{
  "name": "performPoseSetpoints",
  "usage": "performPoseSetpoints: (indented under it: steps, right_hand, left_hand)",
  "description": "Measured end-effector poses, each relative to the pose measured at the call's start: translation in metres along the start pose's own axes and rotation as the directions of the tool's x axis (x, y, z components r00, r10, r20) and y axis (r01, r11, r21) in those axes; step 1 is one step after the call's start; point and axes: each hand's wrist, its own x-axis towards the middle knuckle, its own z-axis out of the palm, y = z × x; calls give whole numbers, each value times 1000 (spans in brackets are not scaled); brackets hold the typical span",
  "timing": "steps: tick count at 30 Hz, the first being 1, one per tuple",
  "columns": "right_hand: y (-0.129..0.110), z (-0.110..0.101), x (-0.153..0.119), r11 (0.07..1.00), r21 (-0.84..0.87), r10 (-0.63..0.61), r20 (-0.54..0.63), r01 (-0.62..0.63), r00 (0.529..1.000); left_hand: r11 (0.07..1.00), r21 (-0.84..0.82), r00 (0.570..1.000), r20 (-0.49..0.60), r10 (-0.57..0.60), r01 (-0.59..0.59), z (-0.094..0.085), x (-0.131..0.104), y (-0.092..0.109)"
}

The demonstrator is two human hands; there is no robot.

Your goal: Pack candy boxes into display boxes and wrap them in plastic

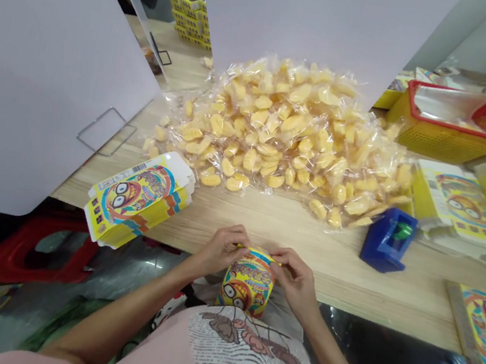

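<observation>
At the near edge of a wooden table [291, 228], a person holds a small printed carton [248, 281] upright between both hands, just above the lap. Left hand [222, 250] clasps the carton's upper left corner, right hand [294, 277] its upper right, fingers of both closed on the top flaps; neither hand is nearer. Its long axis runs roughly vertical, top toward the table. Beyond, a heap of wrapped yellow sweets [289, 134] fills the middle. Flat cartons [139, 198] lie near left, a blue tape dispenser [388, 239] right, a yellow basket [450, 127] far right.
</observation>
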Motion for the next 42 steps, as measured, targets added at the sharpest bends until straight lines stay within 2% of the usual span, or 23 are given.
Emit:
performPoseSetpoints:
  steps: [3,5,7,8,9,10,12,13,14,15,17,19,20,25,28,30,33,36,39,42]
  right_hand:
    - [2,6,-12,999,-6,-44,-51,44,998]
    - [2,2,-18,998,-28,-53,-50,52,997]
    - [3,-14,-20,996,-83,-54,-130,43,990]
    - [4,-28,-20,992,-125,-60,-233,31,971]
    - [4,-46,-19,985,-171,-74,-375,9,924]
    - [5,-67,-18,977,-213,-96,-531,-23,842]
    - [9,-112,-15,957,-259,-126,-779,-132,615]
    - [12,-134,-12,947,-258,-125,-844,-191,521]
    - [16,-153,-10,939,-245,-111,-880,-242,463]
    - [21,-170,-6,932,-228,-86,-894,-281,439]
    - [32,-192,3,926,-200,-36,-891,-321,452]
    - [42,-199,12,928,-183,-16,-890,-324,456]
    - [45,-199,16,931,-176,-17,-897,-320,442]
    - [49,-175,19,958,-166,-86,-944,-235,318]
    - [51,-154,8,972,-155,-105,-959,-177,261]
    - [56,-143,0,975,-150,-106,-963,-165,249]
    - [65,-136,-6,973,-149,-100,-962,-179,253]
    - [73,-141,-9,966,-159,-98,-955,-203,280]
    - [76,-146,-17,961,-159,-78,-940,-225,333]
    - [67,-139,-28,962,-137,-30,-914,-238,406]
  left_hand:
    - [1000,-24,1000,-27,13,-14,7,-4,-2]
    - [996,-93,999,-34,-12,8,11,-8,-5]
    - [974,-212,995,-47,-87,76,14,-12,-12]
    - [949,-284,985,-61,-160,137,15,-13,-18]
    - [916,-357,971,-85,-225,181,16,-13,-25]
    - [881,-422,956,-95,-279,215,18,-13,-32]
    - [823,-513,929,-121,-351,244,21,-8,-42]
    - [808,-536,921,-133,-366,243,22,-4,-44]
    - [801,-549,917,-145,-373,239,23,0,-45]
    - [801,-553,915,-157,-372,231,23,5,-43]
    - [816,-541,920,-179,-349,204,20,16,-37]
    - [845,-510,933,-200,-299,161,15,27,-29]
    - [861,-489,940,-209,-269,138,12,33,-25]
    - [903,-416,956,-202,-212,112,1,48,-14]
    - [902,-390,957,-138,-256,185,-4,50,-9]
    - [895,-370,952,-79,-297,248,-8,51,-7]
    - [884,-341,946,57,-319,319,-14,54,-8]
    - [890,-318,942,174,-285,328,-19,58,-12]
    - [916,-258,946,193,-261,306,-23,60,-10]
    - [939,-205,949,214,-232,276,-26,60,-3]
